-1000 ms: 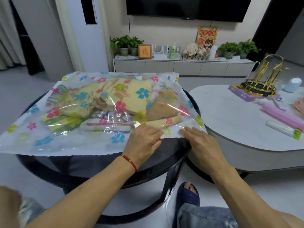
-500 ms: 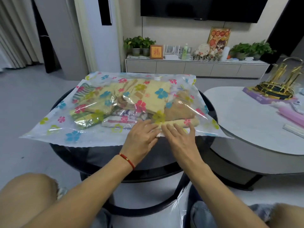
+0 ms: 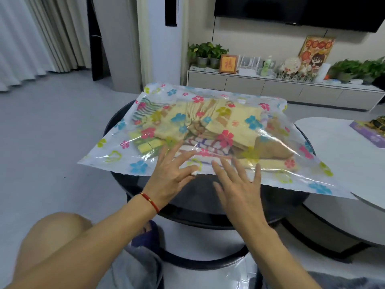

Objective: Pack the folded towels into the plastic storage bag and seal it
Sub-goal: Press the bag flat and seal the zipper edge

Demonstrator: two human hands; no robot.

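Both flat hands (image 3: pixel 204 180) press the towel-filled bag (image 3: pixel 208 134).

Plastic storage bag (image 3: pixel 116 161): clear, printed with coloured flowers, laid flat with its near wavy edge overhanging toward the viewer. Folded towels (image 3: pixel 235 126) are seen inside through the film: yellow ones on top, a striped one at left, a tan one at right, bunched mid-bag.

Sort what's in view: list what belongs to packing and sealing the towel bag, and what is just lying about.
Belongs to the job:
plastic storage bag
folded towels inside it
left hand, fingers spread on the bag
right hand, fingers spread at its near edge

Just lying about:
purple box on the white table
potted plants
framed picture
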